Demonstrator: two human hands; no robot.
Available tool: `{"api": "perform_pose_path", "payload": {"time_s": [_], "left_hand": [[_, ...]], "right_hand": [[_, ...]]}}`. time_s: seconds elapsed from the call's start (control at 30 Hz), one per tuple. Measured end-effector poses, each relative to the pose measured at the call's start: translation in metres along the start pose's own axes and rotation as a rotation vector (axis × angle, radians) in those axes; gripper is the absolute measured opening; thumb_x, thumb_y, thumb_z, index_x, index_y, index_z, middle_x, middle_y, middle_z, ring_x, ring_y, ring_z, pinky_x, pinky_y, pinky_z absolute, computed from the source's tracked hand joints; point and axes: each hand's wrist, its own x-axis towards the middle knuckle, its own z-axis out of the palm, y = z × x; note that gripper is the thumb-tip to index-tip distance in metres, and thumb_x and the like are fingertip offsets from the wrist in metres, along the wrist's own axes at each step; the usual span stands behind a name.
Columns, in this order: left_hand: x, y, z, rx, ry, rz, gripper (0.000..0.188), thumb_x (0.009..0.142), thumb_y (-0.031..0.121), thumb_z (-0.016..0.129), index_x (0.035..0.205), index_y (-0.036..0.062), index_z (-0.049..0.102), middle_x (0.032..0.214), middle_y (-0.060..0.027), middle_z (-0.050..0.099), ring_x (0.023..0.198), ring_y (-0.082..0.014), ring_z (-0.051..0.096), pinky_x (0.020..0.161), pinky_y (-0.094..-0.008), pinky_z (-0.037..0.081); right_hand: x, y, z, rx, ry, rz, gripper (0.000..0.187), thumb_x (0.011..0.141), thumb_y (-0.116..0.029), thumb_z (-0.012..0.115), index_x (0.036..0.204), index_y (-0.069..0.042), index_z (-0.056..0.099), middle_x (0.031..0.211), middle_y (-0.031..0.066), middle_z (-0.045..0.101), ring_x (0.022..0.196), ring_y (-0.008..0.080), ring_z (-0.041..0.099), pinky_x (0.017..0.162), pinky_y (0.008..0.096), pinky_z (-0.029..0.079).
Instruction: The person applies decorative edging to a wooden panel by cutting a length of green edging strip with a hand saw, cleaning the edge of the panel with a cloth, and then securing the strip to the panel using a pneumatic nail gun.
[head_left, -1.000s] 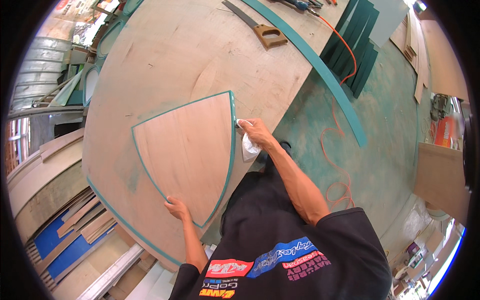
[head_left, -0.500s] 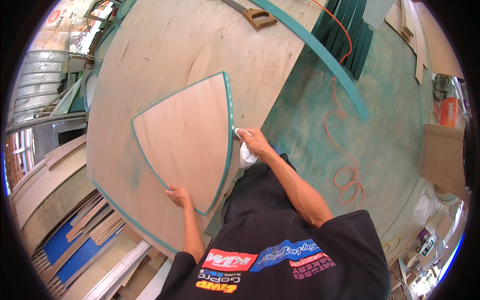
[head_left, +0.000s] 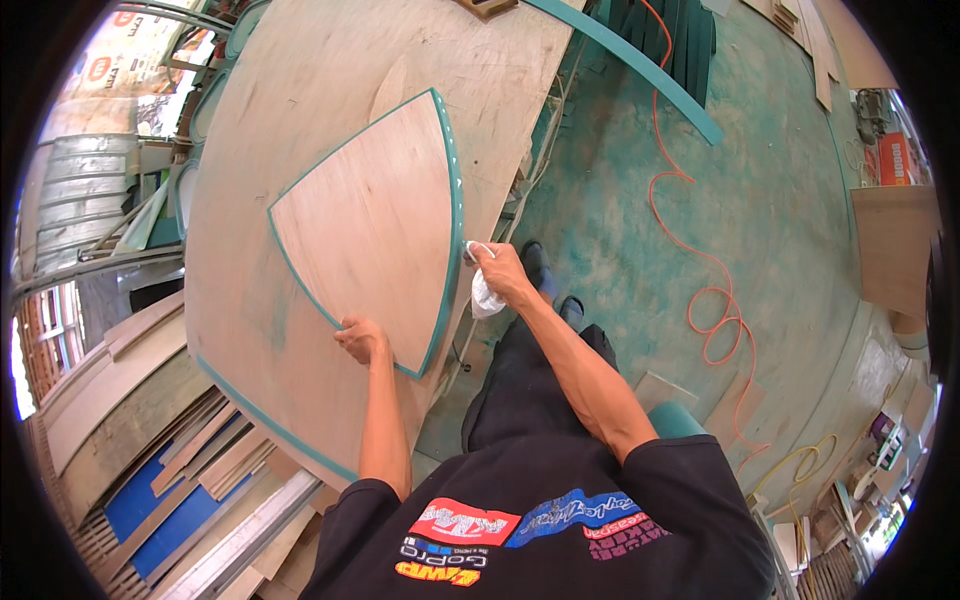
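Note:
A pointed, curved-sided plywood panel with a teal-edged rim lies on a large plywood worktop. My left hand is closed at the panel's near left edge, fingers curled over the teal rim. In the closed fingers of my right hand is a small white plastic bag, its sagging body hanging below them. The bag's gathered tip meets the panel's right edge. White dabs run in a row along that teal edge, from the far corner down to my fingers.
A handsaw handle and a long teal strip lie at the far end, the strip overhanging the worktop. An orange hose curls over the green-stained floor. Wood offcuts are piled at the left.
My right hand has come nearer along the panel's right edge, and the row of white dabs is longer. My left hand keeps its place on the rim. The whole view has shifted.

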Motion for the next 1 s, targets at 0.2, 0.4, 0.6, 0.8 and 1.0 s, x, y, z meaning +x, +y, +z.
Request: {"api": "perform_pose_path", "payload": {"time_s": [0.2,0.4,0.6,0.8,1.0], "left_hand": [[-0.005,0.0,-0.003,-0.024,-0.03,-0.018,0.055,0.101,0.038,0.026,0.124,-0.005,0.051,0.123,-0.0246,0.062,0.106,-0.0431,0.066,0.09,-0.0556,0.053],[0.003,-0.002,-0.001,-0.05,-0.066,-0.006,0.055,0.101,0.036,0.026,0.129,-0.0051,0.049,0.13,-0.0243,0.058,0.115,-0.0407,0.062,0.093,-0.054,0.052],[0.013,-0.009,0.007,-0.076,-0.079,-0.006,0.055,0.102,0.036,0.026,0.131,-0.0052,0.047,0.13,-0.0236,0.055,0.119,-0.0402,0.059,0.092,-0.0541,0.052],[0.016,-0.011,0.023,-0.075,-0.086,0.027,0.053,0.102,0.036,0.026,0.13,-0.0047,0.046,0.13,-0.0227,0.054,0.116,-0.0372,0.059,0.086,-0.0523,0.055],[0.029,-0.01,0.021,-0.106,-0.049,-0.018,0.053,0.102,0.036,0.026,0.129,-0.0056,0.045,0.129,-0.0215,0.054,0.118,-0.0362,0.057,0.087,-0.0526,0.055]], "right_hand": [[-0.022,0.049,0.029,-0.003,0.043,-0.113,0.042,0.1,-0.034,0.061,0.107,0.006,0.073,0.076,0.0077,0.067,0.069,0.0144,0.057,0.065,0.0349,0.046],[-0.04,0.083,0.052,-0.016,0.094,-0.126,0.039,0.102,-0.035,0.058,0.089,-0.001,0.071,0.07,-0.0002,0.059,0.057,0.0085,0.051,0.051,0.0302,0.04],[-0.069,0.106,0.075,0.043,0.138,-0.151,0.039,0.101,-0.033,0.059,0.086,0.001,0.069,0.065,0.0,0.053,0.059,0.0101,0.047,0.055,0.0331,0.039],[-0.098,0.125,0.094,0.07,0.162,-0.212,0.037,0.102,-0.031,0.058,0.089,0.003,0.069,0.064,-0.0019,0.052,0.059,0.0101,0.043,0.054,0.0342,0.037],[-0.129,0.148,0.131,0.128,0.166,-0.215,0.04,0.103,-0.032,0.056,0.091,0.004,0.068,0.067,-0.0018,0.052,0.062,0.01,0.043,0.056,0.0319,0.037]]}}
